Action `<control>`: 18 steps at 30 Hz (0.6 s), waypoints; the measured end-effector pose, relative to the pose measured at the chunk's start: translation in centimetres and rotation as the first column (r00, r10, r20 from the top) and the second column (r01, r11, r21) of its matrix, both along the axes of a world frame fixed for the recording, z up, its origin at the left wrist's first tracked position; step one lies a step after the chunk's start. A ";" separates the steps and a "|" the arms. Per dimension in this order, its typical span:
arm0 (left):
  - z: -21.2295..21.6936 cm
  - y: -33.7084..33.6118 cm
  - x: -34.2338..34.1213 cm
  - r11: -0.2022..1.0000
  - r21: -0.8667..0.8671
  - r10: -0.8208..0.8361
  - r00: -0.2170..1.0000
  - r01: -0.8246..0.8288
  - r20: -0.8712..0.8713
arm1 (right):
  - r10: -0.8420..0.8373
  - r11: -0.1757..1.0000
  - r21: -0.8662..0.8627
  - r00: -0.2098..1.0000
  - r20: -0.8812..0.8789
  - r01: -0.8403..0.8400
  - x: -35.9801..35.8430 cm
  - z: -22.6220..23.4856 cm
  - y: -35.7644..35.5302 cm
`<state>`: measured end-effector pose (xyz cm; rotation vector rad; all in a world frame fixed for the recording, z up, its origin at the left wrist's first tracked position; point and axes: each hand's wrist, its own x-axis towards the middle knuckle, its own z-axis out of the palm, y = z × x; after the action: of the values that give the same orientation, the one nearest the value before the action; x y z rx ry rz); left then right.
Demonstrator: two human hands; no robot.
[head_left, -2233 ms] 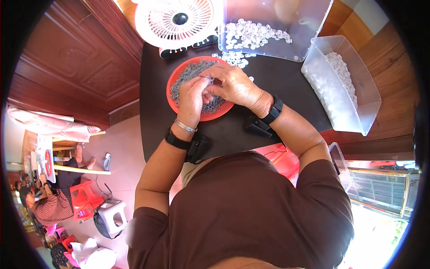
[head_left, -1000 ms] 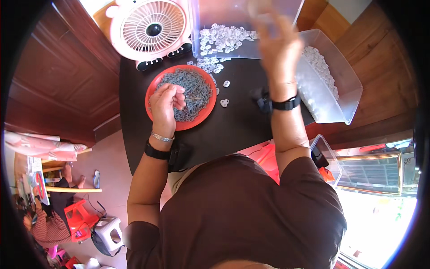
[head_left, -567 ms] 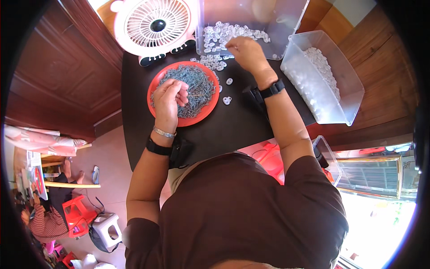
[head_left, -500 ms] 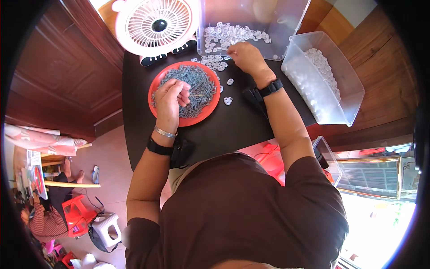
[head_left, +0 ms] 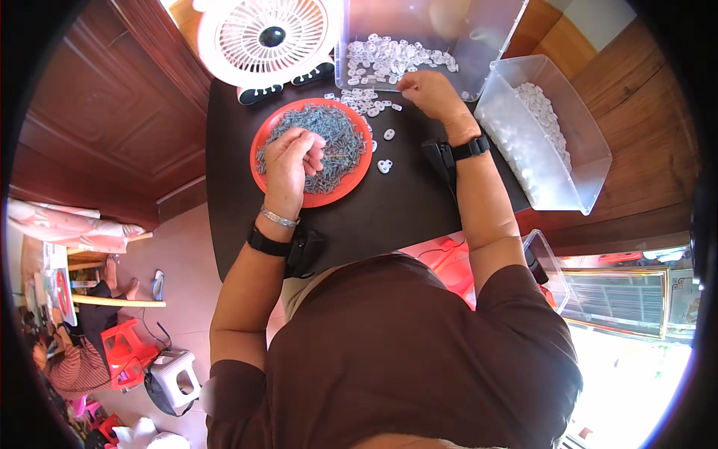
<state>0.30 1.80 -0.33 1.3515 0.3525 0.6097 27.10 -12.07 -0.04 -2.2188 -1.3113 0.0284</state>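
Above a red plate [head_left: 263,178] heaped with small grey screw-like pieces [head_left: 329,123], my left hand [head_left: 295,159] is closed in a pinch. A thin, straight, light-coloured rod [head_left: 336,156] juts from its fingers to the right. My right hand [head_left: 434,96] is at the near edge of a clear box [head_left: 479,45], fingers pressed together; whatever is in them is too small to make out. Small white two-holed plastic pieces [head_left: 393,56] are piled in that box. More loose white pieces [head_left: 360,99] lie between box and plate, with a few nearer to me [head_left: 384,166].
A white fan [head_left: 272,37] with shoe-shaped feet stands behind the plate. At the right, a translucent bin [head_left: 591,176] holds more white pieces. The black table [head_left: 359,232] ends close to my body. Another person's feet and stools [head_left: 176,378] show at the lower left.
My right hand has drawn slightly right, away from the piled white pieces. My left hand stays over the plate with the thin rod. The whole view has shifted a little.
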 end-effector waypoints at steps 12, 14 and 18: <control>0.2 -0.5 0.0 1.000 0.003 -0.005 0.999 0.006 -0.032 | 0.013 0.971 -0.239 0.998 0.059 0.002 -1.0 0.0 1.1; 0.2 -0.4 0.0 1.000 0.001 -0.009 1.000 0.009 -0.030 | -0.003 0.950 -0.311 0.998 0.067 0.024 -0.9 -0.2 1.3; 0.1 -0.1 -0.1 0.999 0.023 -0.034 0.998 0.035 -0.059 | 0.064 0.975 -0.217 0.997 0.036 -0.054 -0.4 -1.1 1.0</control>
<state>0.23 1.72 -0.22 1.3979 0.3698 0.5478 26.66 -11.05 -1.10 -2.3713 -1.4580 0.1537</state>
